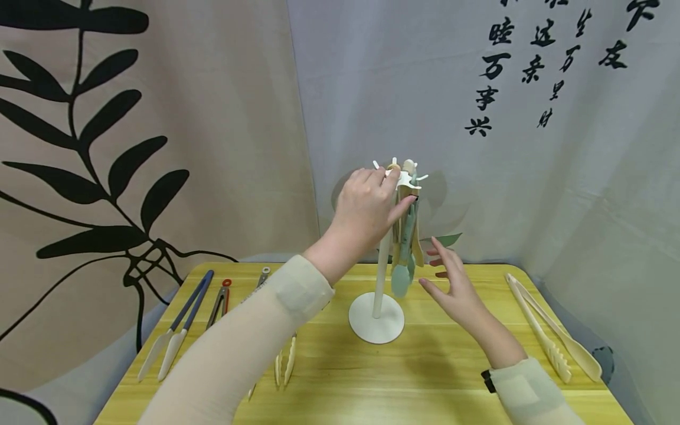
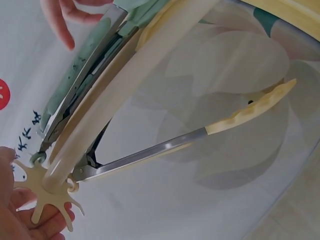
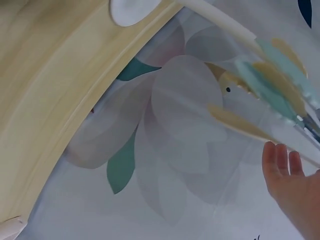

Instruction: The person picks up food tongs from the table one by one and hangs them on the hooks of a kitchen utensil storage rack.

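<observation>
A white stand with a round base (image 1: 376,324) bears a crown of curved hooks (image 2: 47,192) at its top. My left hand (image 1: 366,198) grips that crown, its fingers behind the hooks in the left wrist view. Green-tipped tongs (image 1: 401,280) hang from the hooks beside the pole (image 1: 381,277). Tongs with beige tips (image 2: 252,107) hang there too, their arms spread in the left wrist view. To the right of the hanging tongs, my right hand (image 1: 451,283) is raised with fingers apart and nothing in it.
On the wooden table (image 1: 446,378), tongs with blue handles (image 1: 198,301) and red-ringed tongs (image 1: 225,295) lie at the left. Beige-tipped tongs (image 1: 289,360) lie partly under my left sleeve. Cream tongs (image 1: 542,336) lie near the right edge. A printed curtain hangs behind.
</observation>
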A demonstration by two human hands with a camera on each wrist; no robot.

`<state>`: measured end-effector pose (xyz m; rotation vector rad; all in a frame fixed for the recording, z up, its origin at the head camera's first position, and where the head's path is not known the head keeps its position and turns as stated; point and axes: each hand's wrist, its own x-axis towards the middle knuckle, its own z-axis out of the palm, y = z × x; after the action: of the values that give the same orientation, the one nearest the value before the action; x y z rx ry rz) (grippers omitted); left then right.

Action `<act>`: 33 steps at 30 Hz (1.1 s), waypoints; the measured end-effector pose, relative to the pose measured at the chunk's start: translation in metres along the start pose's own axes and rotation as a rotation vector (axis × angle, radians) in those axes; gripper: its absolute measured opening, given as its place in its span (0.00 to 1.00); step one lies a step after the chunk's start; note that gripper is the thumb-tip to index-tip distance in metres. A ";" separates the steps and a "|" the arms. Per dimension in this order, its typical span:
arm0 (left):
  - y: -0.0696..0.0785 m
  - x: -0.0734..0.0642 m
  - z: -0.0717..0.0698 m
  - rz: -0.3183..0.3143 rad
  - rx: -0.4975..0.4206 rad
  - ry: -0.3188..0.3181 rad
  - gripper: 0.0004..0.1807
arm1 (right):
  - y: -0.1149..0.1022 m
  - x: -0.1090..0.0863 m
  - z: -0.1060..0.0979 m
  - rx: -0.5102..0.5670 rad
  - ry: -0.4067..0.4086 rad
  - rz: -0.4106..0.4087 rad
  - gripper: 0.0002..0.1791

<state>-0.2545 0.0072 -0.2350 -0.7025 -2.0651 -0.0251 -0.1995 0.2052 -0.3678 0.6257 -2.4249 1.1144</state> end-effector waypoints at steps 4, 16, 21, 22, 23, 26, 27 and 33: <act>0.000 0.000 0.000 0.001 0.005 -0.012 0.28 | 0.009 -0.005 -0.005 -0.026 0.008 0.013 0.44; -0.007 0.005 -0.004 0.030 -0.096 -0.053 0.26 | 0.057 -0.023 -0.016 -0.077 -0.009 0.070 0.46; -0.021 0.010 -0.009 -0.023 -0.332 -0.286 0.24 | 0.068 -0.032 -0.026 -0.113 0.005 0.081 0.45; -0.023 0.011 -0.009 -0.035 -0.377 -0.327 0.25 | 0.071 -0.033 -0.027 -0.115 0.011 0.082 0.45; -0.026 0.012 -0.009 -0.042 -0.417 -0.360 0.25 | 0.073 -0.034 -0.029 -0.119 0.015 0.085 0.45; -0.031 0.013 -0.008 -0.034 -0.515 -0.406 0.25 | 0.081 -0.038 -0.034 -0.128 0.027 0.098 0.45; -0.032 0.014 -0.007 -0.033 -0.532 -0.415 0.25 | 0.083 -0.039 -0.035 -0.132 0.028 0.104 0.44; -0.037 0.016 -0.006 -0.003 -0.522 -0.430 0.28 | 0.097 -0.045 -0.045 -0.175 0.022 0.142 0.44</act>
<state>-0.2742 -0.0184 -0.2100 -1.0944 -2.4999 -0.4650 -0.2084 0.3067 -0.4226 0.3893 -2.5453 0.9419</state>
